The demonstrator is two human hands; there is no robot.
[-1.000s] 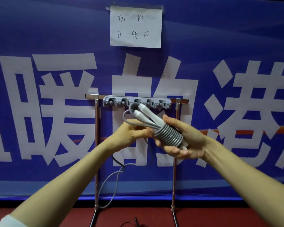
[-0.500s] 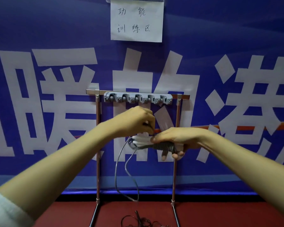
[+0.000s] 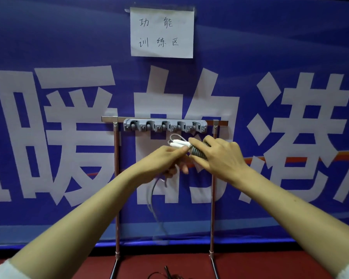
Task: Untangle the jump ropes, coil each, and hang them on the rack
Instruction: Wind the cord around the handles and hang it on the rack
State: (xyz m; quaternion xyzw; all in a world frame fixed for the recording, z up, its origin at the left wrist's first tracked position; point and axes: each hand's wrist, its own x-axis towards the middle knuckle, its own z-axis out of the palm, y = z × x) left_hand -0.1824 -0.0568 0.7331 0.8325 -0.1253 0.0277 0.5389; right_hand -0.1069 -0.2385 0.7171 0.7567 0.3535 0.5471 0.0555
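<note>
My right hand (image 3: 218, 156) grips the two white handles (image 3: 178, 143) of a grey jump rope, with grey cord (image 3: 197, 153) wound in tight turns round them. The handle tips stick out to the left, just below the rack's grey hook strip (image 3: 165, 125). My left hand (image 3: 166, 158) pinches the loose cord right beside the coil. From that hand a slack loop of grey rope (image 3: 153, 204) hangs down, blurred by motion. A dark second rope (image 3: 166, 275) lies on the red floor at the bottom edge, mostly cut off.
The rack is a metal bar (image 3: 220, 122) on two copper-coloured posts (image 3: 116, 178), standing against a blue banner with large white characters. A paper sign (image 3: 162, 32) is taped above it. Red floor (image 3: 69, 266) lies under the rack.
The hanging loop has grown shorter and swung. My left hand has dropped from above the handles to beside the coil. The handles have tipped from level to pointing up-left, nearer the hooks.
</note>
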